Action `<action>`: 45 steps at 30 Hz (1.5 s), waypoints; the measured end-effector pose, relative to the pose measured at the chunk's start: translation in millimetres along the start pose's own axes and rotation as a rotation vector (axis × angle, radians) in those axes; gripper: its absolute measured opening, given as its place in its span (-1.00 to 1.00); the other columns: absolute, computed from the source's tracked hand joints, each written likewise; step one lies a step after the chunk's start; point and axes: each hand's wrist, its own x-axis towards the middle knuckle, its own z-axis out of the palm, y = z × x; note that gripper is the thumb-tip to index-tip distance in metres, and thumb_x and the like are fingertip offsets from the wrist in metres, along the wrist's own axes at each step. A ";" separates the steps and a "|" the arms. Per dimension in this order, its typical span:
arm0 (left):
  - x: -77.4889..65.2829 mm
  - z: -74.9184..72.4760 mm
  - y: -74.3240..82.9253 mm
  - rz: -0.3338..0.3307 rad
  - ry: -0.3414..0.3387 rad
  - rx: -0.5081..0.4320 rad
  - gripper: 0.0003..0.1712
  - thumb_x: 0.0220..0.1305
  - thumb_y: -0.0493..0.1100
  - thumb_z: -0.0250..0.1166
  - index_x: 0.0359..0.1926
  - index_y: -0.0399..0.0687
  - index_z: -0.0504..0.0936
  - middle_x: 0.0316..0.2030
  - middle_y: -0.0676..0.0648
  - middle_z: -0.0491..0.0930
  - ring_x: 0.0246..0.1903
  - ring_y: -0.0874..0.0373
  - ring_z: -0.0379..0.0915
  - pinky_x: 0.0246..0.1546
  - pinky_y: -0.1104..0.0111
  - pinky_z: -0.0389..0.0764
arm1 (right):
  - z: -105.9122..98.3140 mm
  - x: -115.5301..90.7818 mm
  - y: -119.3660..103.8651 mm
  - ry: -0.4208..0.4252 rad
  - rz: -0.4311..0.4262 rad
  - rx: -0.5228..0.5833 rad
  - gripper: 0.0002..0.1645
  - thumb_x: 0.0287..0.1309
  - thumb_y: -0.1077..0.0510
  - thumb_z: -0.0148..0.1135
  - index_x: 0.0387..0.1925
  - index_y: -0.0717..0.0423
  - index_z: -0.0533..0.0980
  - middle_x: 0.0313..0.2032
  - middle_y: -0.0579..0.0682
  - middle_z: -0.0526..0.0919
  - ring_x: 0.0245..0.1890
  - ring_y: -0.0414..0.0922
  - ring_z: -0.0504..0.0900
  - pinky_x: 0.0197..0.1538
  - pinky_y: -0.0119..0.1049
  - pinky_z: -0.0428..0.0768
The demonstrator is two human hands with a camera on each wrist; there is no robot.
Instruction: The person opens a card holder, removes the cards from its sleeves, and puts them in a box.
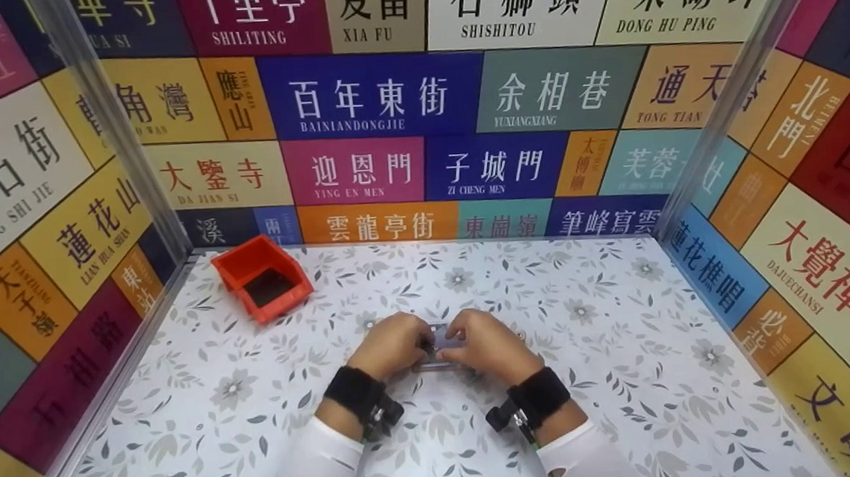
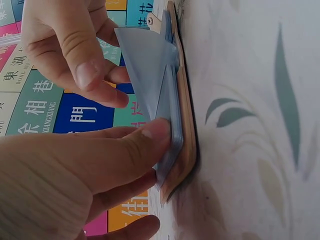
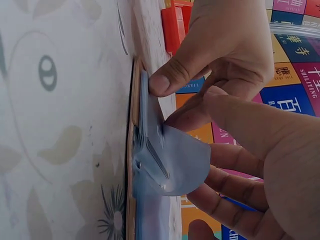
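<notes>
A small card holder with a tan cover (image 2: 186,125) and a stack of clear plastic sleeves (image 3: 144,107) lies on the patterned table between both hands. My left hand (image 1: 395,344) holds the sleeve stack at its left end, thumb on top and fingers alongside. One clear sleeve (image 3: 187,162) stands curved up from the stack. At that raised sleeve, my right hand (image 1: 488,342) has its fingers loosely extended along the edge, its thumb held apart from them. A round snap (image 2: 150,21) shows at the holder's far end in the left wrist view.
A red plastic bin (image 1: 282,306) with something dark inside stands at the back left of the table (image 1: 558,424). Walls covered in colourful sign panels (image 1: 378,96) enclose the back and both sides. Black wrist straps (image 1: 353,393) with small cameras sit on both wrists.
</notes>
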 end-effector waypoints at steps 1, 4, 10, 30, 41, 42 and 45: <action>-0.3 0.7 -0.5 0.004 0.003 -0.001 -0.76 0.10 -0.38 0.61 -0.23 0.00 0.94 -0.33 0.02 0.87 -0.39 0.11 0.63 -0.23 0.17 0.70 | 1.1 -0.2 -0.5 -0.004 -0.001 -0.003 -0.63 0.15 0.01 0.77 -0.15 0.12 0.80 -0.13 0.03 0.83 -0.16 -0.05 0.79 0.01 -0.07 0.80; -0.8 2.3 -1.6 0.017 0.013 0.002 -0.74 0.09 -0.39 0.61 -0.21 -0.01 0.94 -0.29 -0.02 0.89 -0.35 0.07 0.68 -0.21 0.15 0.72 | 3.6 -0.9 -0.7 -0.013 0.007 -0.005 -0.61 0.07 0.06 0.80 -0.14 0.12 0.79 -0.13 0.02 0.82 -0.17 -0.04 0.78 0.02 -0.04 0.80; -0.7 2.8 -2.5 0.021 0.016 -0.004 -0.77 0.10 -0.38 0.61 -0.21 -0.03 0.93 -0.30 -0.02 0.88 -0.33 0.05 0.68 -0.18 0.15 0.71 | 3.7 -1.7 -1.0 -0.037 0.062 -0.008 -0.65 0.09 0.13 0.76 -0.12 0.10 0.79 -0.12 0.01 0.81 -0.19 -0.06 0.76 0.02 -0.07 0.80; -1.9 -0.1 0.5 -0.099 -0.019 -0.016 -0.86 0.12 -0.27 0.68 -0.31 0.02 0.89 -0.36 0.08 0.77 -0.37 0.14 0.59 -0.18 0.21 0.71 | -12.4 2.9 15.5 0.135 0.214 -0.085 -0.58 0.08 0.38 0.42 0.04 0.24 0.73 -0.45 -0.02 0.70 -0.43 -0.10 0.61 -0.24 -0.12 0.67; -1.7 -0.6 2.0 -0.119 -0.058 -0.005 -0.86 0.18 -0.27 0.66 -0.24 -0.01 0.90 -0.28 0.06 0.77 -0.32 0.13 0.62 -0.09 0.18 0.74 | -10.2 -0.5 31.6 0.103 0.305 -0.077 -0.47 0.01 0.38 0.45 0.11 0.29 0.69 -0.28 0.09 0.81 -0.26 0.06 0.72 -0.02 0.07 0.77; -1.5 -0.4 2.0 -0.116 -0.058 0.001 -0.86 0.17 -0.27 0.66 -0.25 -0.01 0.89 -0.28 0.05 0.76 -0.32 0.13 0.62 -0.09 0.18 0.74 | -9.8 -0.6 32.4 0.101 0.312 -0.073 -0.46 0.00 0.38 0.47 0.11 0.29 0.69 -0.26 0.10 0.83 -0.25 0.07 0.73 -0.01 0.08 0.77; -0.9 0.5 2.1 -0.110 -0.059 0.013 -0.87 0.17 -0.27 0.66 -0.26 0.00 0.90 -0.27 0.05 0.76 -0.32 0.12 0.62 -0.09 0.18 0.75 | -9.0 -0.8 33.2 0.109 0.316 -0.075 -0.43 -0.01 0.36 0.52 0.13 0.28 0.69 -0.19 0.13 0.84 -0.19 0.11 0.75 0.07 0.11 0.78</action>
